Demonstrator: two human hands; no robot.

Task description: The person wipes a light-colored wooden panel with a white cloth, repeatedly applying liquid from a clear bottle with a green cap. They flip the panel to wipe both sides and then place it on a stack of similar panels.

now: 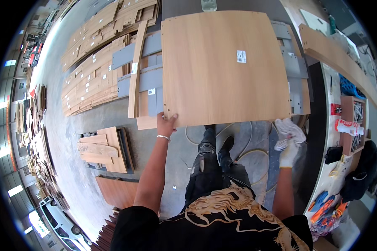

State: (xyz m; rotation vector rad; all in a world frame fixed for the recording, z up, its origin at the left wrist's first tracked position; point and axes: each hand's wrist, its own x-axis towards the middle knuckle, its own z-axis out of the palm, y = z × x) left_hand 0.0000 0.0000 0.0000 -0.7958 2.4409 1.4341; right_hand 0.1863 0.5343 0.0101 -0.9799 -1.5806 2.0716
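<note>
A large wood-grain board (222, 75) with a small white label lies in front of me on a stack of grey and wood-coloured panels (295, 67). Small holes run near its left and right edges. At its near left corner, my bare left hand (166, 124) grips the edge, the thumb on top and some fingers hidden beneath. My right hand (288, 157), in a white glove, is closed on a bunched white rag (290, 133). That rag hangs just off the board's near right corner.
Stacks of labelled boards (92, 79) lie on the floor at left, with a smaller board pile (109, 150) nearer. At right, a bench holds a long plank (339, 62), a wooden box of hardware (347, 109), a white bottle (348, 127) and gloves (324, 209). A hose (255, 151) loops by my feet.
</note>
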